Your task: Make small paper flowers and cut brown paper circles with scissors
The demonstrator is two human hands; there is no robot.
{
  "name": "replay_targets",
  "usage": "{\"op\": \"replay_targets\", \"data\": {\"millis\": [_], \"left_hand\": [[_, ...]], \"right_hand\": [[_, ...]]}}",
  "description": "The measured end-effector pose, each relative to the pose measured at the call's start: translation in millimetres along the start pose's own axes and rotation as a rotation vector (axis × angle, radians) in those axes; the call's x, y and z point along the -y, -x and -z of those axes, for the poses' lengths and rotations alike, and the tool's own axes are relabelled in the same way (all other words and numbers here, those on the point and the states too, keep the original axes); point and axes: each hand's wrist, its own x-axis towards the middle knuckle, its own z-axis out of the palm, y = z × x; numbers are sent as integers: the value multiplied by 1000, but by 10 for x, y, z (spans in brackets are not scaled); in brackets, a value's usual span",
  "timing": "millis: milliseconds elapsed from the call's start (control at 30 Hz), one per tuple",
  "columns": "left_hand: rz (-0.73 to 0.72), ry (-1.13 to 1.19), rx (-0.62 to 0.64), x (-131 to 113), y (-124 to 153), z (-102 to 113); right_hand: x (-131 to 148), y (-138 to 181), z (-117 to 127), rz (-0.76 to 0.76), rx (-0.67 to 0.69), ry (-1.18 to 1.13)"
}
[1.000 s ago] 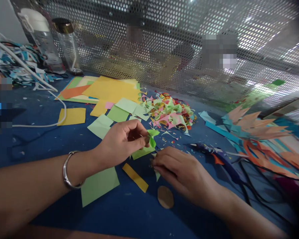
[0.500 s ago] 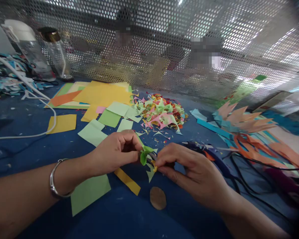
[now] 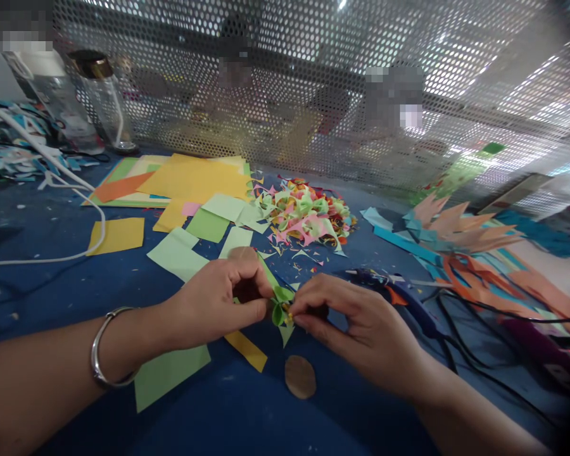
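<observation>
Between thumb and forefinger, my left hand [image 3: 228,291] pinches a small green paper flower [image 3: 279,305] with curled petals. My right hand [image 3: 349,316] is closed in a pinch on a tiny yellow paper piece [image 3: 288,315] at the flower's right side. Fingertips hide part of both. Below them on the blue table lie a pale green scrap [image 3: 286,334], a yellow paper strip [image 3: 247,351] and a brown oval disc [image 3: 300,377]. A light green sheet [image 3: 173,373] lies under my left forearm.
A heap of coloured paper scraps [image 3: 308,212] and stacked yellow sheets [image 3: 194,177] lie behind. To the right are a glue gun [image 3: 408,301], black cables [image 3: 484,364] and folded orange paper [image 3: 475,278]. Bottles [image 3: 99,101] stand back left, before a perforated metal screen [image 3: 285,82]; people show behind it.
My right hand has moved slightly left, bringing the yellow piece in against the green flower. The flower has shifted a little to the right in my left hand's pinch.
</observation>
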Motion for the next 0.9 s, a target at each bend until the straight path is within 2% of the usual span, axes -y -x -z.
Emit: {"op": "replay_targets", "data": {"millis": [533, 900], "left_hand": [[-67, -211, -60, -118, 20, -6], [-120, -221, -115, -116, 27, -18]], "right_hand": [[-29, 29, -2, -36, 28, 14], [-25, 21, -1, -40, 23, 20]]}}
